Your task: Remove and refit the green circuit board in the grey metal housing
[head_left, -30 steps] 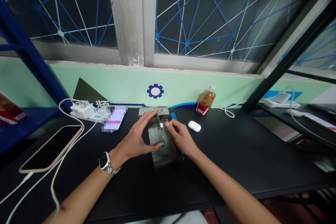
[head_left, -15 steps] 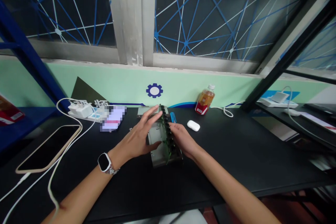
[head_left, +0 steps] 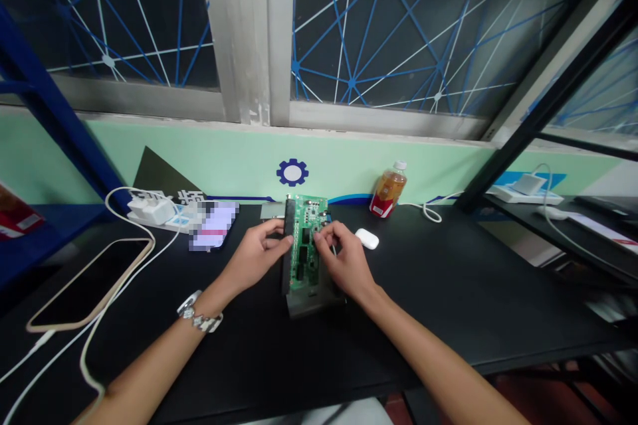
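Note:
A green circuit board (head_left: 308,249) with dark chips faces me, tilted above a grey metal casing (head_left: 315,302) on the black table. Along its left edge runs a long black connector strip (head_left: 288,246). My left hand (head_left: 254,254) pinches that edge between thumb and fingers. At the board's right edge, my right hand (head_left: 346,259) is closed on it with thumb and fingertips. Both hands hold the board, and it hides much of the casing. A watch with a metal band (head_left: 199,315) is on my left wrist.
A white earbud case (head_left: 367,238) lies right of my right hand, and a drink bottle (head_left: 389,190) stands behind it. To the left are a phone (head_left: 92,285), white cables (head_left: 119,284), a power strip (head_left: 174,218) and a blurred purple-white item (head_left: 214,226).
The board has turned from nearly edge-on to showing its green, chip-covered face, its black strip now on the left. My left hand has gone from spread fingers to gripping the left edge.

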The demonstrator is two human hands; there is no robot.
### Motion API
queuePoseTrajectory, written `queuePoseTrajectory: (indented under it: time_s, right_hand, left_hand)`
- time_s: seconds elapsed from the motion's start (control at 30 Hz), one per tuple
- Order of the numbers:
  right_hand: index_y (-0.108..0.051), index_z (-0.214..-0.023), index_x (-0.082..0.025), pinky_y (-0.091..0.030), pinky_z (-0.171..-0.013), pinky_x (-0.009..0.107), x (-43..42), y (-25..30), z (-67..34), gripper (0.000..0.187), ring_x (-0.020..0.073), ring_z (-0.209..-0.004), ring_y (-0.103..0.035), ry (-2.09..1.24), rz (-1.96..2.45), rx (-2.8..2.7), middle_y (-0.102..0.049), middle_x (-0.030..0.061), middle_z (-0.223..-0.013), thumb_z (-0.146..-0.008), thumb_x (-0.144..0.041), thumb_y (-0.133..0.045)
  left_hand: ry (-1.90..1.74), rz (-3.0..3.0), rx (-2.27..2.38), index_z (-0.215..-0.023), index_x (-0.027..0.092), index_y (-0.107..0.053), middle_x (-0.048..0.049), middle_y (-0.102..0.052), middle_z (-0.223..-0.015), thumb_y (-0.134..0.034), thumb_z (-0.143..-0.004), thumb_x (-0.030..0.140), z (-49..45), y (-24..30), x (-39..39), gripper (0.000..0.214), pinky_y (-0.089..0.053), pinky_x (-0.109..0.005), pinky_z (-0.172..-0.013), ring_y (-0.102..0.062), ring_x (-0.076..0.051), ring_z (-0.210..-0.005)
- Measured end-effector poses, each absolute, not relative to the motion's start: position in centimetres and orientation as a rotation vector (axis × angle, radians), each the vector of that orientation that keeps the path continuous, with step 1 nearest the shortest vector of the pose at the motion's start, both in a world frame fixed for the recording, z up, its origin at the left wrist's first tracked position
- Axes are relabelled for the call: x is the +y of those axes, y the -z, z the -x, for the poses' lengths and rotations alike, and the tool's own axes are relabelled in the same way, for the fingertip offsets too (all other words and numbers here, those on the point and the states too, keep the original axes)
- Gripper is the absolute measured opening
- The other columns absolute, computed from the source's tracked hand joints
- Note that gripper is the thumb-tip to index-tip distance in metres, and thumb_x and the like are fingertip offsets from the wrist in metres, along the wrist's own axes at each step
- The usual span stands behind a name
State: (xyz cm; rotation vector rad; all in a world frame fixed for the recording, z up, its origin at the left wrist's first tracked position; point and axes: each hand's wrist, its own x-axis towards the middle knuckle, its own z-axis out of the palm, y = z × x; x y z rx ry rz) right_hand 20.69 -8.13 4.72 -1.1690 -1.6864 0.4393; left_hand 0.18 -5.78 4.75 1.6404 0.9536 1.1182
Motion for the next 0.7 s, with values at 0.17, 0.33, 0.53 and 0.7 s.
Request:
queuePoseTrajectory:
  time_s: [0.17, 0.33, 0.53, 0.7]
  right_hand:
    - [-0.045, -0.092, -0.023, -0.025, -0.049, 0.023, -7.1, -4.3, -21.7, 0.031, 0.0102, -0.049, -0.03, -0.962, 1.129, -1.438, -0.037, -0.0102, -0.057, -0.086, -0.046, -0.066]
    - [-0.05, -0.069, -0.02, -0.024, -0.044, 0.024, -7.6, -5.3, -21.6, 0.039, 0.0079, -0.041, -0.031, -1.249, 1.023, -1.505, -0.044, -0.007, -0.048, -0.087, -0.053, -0.063]
    - [-0.06, -0.069, -0.017, -0.047, -0.05, 0.028, -8.1, -6.3, -21.2, 0.034, 0.0139, -0.051, -0.059, -1.263, 0.977, -1.409, -0.07, 0.0054, -0.068, -0.085, -0.047, -0.067]
    - [-0.067, -0.08, -0.015, -0.055, -0.071, 0.039, -7.6, -5.9, -21.8, 0.016, 0.0257, -0.086, -0.069, -1.429, 0.756, -1.205, -0.074, 0.0138, -0.093, -0.084, -0.03, -0.062]
  left_hand:
    - [-1.093, -1.554, 0.945, -0.108, 0.017, -0.062, -0.0082, -0.062, -0.104, -0.067, -0.085, 0.042, 0.9, -4.8, -5.0, 0.034, -0.052, -0.022, -0.057, -0.061, -0.021, -0.092]
    - [-1.109, -1.626, 0.947, -0.103, 0.018, -0.064, -0.007, -0.063, -0.1, -0.064, -0.088, 0.045, 1.2, -4.6, -4.6, 0.031, -0.052, -0.026, -0.066, -0.06, -0.022, -0.095]
    - [-1.182, -1.862, 1.003, -0.073, 0.019, -0.054, 0.0017, -0.054, -0.066, -0.059, -0.093, 0.045, 1.6, -5.5, -4.8, 0.033, -0.043, -0.026, -0.058, -0.053, -0.013, -0.06]
    - [-1.05, -1.808, 0.85, -0.095, 0.016, -0.066, -0.0048, -0.07, -0.079, -0.061, -0.092, 0.041, 2.7, -6.7, -5.2, 0.025, -0.052, -0.03, -0.07, -0.065, -0.017, -0.073]
